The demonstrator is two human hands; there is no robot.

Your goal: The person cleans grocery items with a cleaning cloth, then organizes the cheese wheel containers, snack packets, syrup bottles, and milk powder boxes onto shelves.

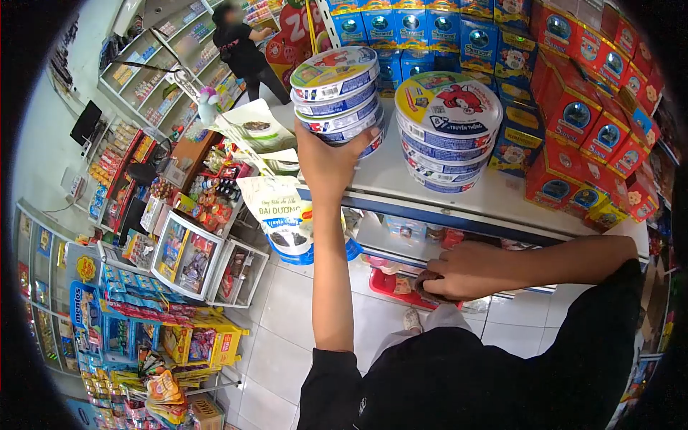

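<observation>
My left hand [331,163] is wrapped round the lower part of a stack of round cheese boxes [335,75], its thumb on the right side. The stack is on or just above the white shelf top; the hand hides part of its base. To the right stands a second stack of round cheese boxes [448,122], upright, with a red cow on the top lid. Low in front of the shelf, my right hand [455,271] is closed on a crumpled dark brown thing [428,287], perhaps a cloth. Seaweed snack pouches [281,211] hang left of my left forearm.
Blue boxes [412,29] are piled behind the cheese, red boxes [573,118] at the right. Below is a lower shelf with packets and a red basket [383,283]. Candy racks [136,322] line the left. A person in black [247,54] stands at the back.
</observation>
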